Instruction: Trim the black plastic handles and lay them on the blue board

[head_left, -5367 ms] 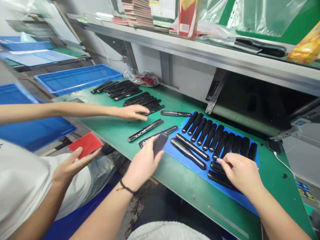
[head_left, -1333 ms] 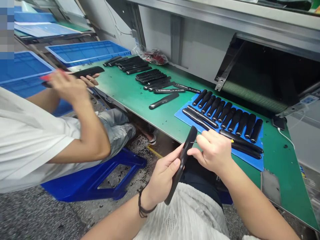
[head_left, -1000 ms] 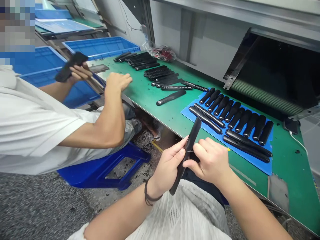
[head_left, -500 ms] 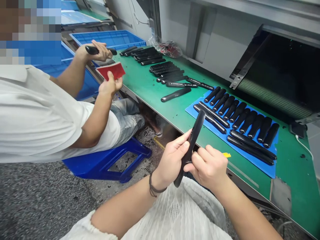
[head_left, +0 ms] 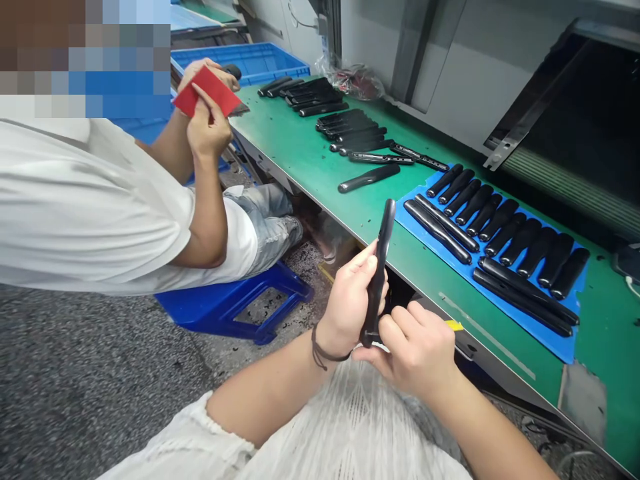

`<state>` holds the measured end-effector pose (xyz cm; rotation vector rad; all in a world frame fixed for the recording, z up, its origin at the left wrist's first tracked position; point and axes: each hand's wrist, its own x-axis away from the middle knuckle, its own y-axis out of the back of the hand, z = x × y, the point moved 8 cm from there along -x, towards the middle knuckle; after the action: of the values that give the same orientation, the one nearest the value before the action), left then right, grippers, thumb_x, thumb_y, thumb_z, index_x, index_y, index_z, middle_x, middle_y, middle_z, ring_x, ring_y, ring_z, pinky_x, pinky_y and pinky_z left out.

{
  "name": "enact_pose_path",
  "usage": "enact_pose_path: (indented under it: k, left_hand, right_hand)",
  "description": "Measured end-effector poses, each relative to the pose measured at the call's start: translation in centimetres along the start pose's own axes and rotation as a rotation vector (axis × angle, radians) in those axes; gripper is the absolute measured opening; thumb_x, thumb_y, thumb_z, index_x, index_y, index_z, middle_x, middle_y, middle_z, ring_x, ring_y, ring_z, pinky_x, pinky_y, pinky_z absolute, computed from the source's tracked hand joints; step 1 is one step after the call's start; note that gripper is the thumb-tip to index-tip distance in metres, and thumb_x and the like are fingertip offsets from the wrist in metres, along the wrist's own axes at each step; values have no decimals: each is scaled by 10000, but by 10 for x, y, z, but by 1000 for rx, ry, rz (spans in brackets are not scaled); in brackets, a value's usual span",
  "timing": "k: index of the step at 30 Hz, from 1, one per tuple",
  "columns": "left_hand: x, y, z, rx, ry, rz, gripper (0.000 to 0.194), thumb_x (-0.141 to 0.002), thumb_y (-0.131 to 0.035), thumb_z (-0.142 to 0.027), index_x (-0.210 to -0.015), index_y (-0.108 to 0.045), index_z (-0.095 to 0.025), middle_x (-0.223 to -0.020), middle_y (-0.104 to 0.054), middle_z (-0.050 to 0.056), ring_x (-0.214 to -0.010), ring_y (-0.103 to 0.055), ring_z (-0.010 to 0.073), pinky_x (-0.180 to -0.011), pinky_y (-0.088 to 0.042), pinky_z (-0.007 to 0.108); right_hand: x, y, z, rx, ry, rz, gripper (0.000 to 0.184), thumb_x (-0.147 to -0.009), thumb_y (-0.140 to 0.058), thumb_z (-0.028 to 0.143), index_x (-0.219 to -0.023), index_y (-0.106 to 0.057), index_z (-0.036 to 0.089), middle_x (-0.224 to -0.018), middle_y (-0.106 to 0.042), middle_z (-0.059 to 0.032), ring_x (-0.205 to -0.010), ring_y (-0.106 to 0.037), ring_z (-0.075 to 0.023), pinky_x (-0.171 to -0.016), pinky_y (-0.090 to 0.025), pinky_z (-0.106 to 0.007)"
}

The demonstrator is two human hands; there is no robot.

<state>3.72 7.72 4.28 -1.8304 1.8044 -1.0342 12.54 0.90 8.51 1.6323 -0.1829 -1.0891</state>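
Your left hand [head_left: 345, 307] clamps the black handle [head_left: 381, 260], lengthwise toward twelve o'clock, while your right hand [head_left: 417, 341], curled around a yellow-ended tool [head_left: 455, 325], is at the six-o'clock end.

Fairly bright, even indoor light surrounds the left grip [head_left: 353, 297], and the held black piece [head_left: 383, 247] carries a soft sheen. Right of the grip, a dark recess [head_left: 575, 127] sinks into shadow. Far left, mosaic blocks [head_left: 85, 53] mask a corner; wide-angle stretching skews the edges.
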Motion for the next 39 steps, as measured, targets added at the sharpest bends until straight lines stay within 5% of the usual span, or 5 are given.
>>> enact_pose_path:
  k: [20, 27, 30, 33, 39]
  left_hand:
    - [-16, 56, 0, 135, -43, -323, 101, -1002, -589, -301, -1031, -577, -205, -621, -405, -74, -456, -386, 77, -408, -337, 174]
    - [2, 96, -46, -806, -455, -424, 567, -854, -762, -403, -1344, -570, -192, -1334, -626, 155, -1236, -607, 290, -978, -522, 421]
    - [35, 61, -69, -1158, -983, -109, 496, -987, -562, -558, -1312, -630, -189, -1376, -627, 170, -1336, -549, 332, -1092, -436, 499]
    - [47, 31, -44, -1215, -971, 351, 547, -1084, -287, -553, -915, -660, -190, -822, -682, 88, -802, -647, 230, -785, -483, 400]
    - [34, 36, -37, -1161, -945, 198, 482, -1102, -259, -359, -701, -473, -201, -604, -470, 20, -561, -424, 157, -598, -291, 335]
  right_hand:
    - [7, -38, -4, -651, -292, -78, 245, -969, -708, 325, -1172, -652, 198, -821, -612, -13, -705, -581, -145, -634, -469, -278]
    - [5, -18, -5, -733, -303, -240, 47, -972, -668, 192, -954, -625, 186, -763, -599, -14, -669, -535, -128, -605, -422, -267]
    - [3, -11, -6, -814, -321, -245, 109, -1005, -652, 266, -940, -639, 179, -734, -588, -7, -639, -525, -119, -572, -404, -255]
    - [2, -7, -2, -823, -309, -257, 133, -1003, -664, 263, -900, -644, 181, -698, -589, 11, -618, -521, -106, -571, -389, -248]
    - [10, -14, -4, -491, -257, -85, 105, -982, -599, 115, -919, -626, 195, -748, -575, 2, -652, -504, -132, -599, -354, -287]
